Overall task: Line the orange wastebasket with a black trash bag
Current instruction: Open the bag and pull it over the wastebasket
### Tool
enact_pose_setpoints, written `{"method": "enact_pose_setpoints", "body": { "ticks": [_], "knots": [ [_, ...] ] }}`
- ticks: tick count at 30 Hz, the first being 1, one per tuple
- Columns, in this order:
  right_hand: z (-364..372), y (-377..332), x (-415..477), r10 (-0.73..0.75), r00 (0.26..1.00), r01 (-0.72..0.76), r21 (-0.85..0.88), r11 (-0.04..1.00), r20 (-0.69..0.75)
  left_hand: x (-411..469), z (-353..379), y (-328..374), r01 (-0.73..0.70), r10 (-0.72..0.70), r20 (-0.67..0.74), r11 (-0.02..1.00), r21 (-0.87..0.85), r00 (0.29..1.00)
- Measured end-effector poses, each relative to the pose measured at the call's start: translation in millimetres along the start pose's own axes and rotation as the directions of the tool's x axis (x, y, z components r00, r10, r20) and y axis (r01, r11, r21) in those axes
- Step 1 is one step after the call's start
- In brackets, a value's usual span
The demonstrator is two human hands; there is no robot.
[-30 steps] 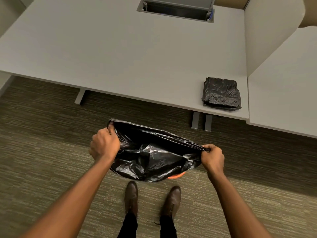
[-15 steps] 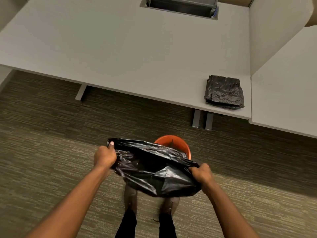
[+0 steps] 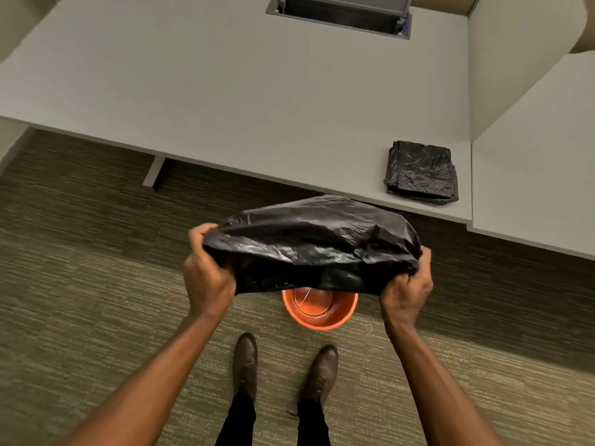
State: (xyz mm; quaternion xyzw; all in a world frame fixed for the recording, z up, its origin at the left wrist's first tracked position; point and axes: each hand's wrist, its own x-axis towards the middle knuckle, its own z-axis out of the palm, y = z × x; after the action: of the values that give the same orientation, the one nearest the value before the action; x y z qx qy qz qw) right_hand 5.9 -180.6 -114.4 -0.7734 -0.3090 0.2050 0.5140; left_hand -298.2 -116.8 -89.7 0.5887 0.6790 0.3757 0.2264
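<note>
A black trash bag [image 3: 315, 243] billows in the air between my hands, puffed out and stretched wide. My left hand [image 3: 206, 275] grips its left edge and my right hand [image 3: 407, 284] grips its right edge. The orange wastebasket [image 3: 320, 312] stands upright on the carpet just below the bag, in front of my shoes. The bag hides the far part of its rim. A thin wire-like line shows inside the basket.
A white desk [image 3: 257, 101] spans the view beyond the basket, with a folded stack of black bags [image 3: 421, 172] near its right front corner. A second desk surface [image 3: 541, 162] lies at the right. My brown shoes [image 3: 246, 358] stand on striped carpet.
Both hands have swung the bag up and away from me; it has filled with air. The basket's near rim shows now, where half a second ago its far rim showed.
</note>
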Motion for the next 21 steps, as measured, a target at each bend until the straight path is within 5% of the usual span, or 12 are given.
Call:
{"method": "enact_pose_setpoints", "body": {
  "ticks": [2,4,7,13,16,21],
  "knots": [
    [-4,27,0,0.193,0.949,-0.066,-0.445,0.893,0.248,-15,1,-20,-0.058,-0.002,0.299,0.979,0.194,0.954],
    [-13,56,-8,0.541,0.768,0.012,-0.852,0.524,0.343,-31,2,-46,-0.123,-0.197,0.524,0.849,0.514,0.829],
    [-24,84,-30,0.681,0.681,0.030,-0.939,0.343,0.271,-55,1,-78,0.003,-0.570,0.476,0.642,0.766,0.669],
    [-30,100,-48,0.649,0.753,-0.359,-0.755,0.548,0.113,-59,6,-97,0.418,-0.731,0.308,0.626,0.659,0.609],
    [-31,100,-43,0.663,0.741,-0.493,-0.585,0.644,0.105,-55,11,-92,0.502,-0.747,0.302,0.635,0.587,0.593],
    [-33,98,-35,0.581,0.780,-0.453,-0.431,0.780,0.231,-48,25,-89,0.689,-0.805,0.258,0.592,0.418,0.535]
  ]
}}
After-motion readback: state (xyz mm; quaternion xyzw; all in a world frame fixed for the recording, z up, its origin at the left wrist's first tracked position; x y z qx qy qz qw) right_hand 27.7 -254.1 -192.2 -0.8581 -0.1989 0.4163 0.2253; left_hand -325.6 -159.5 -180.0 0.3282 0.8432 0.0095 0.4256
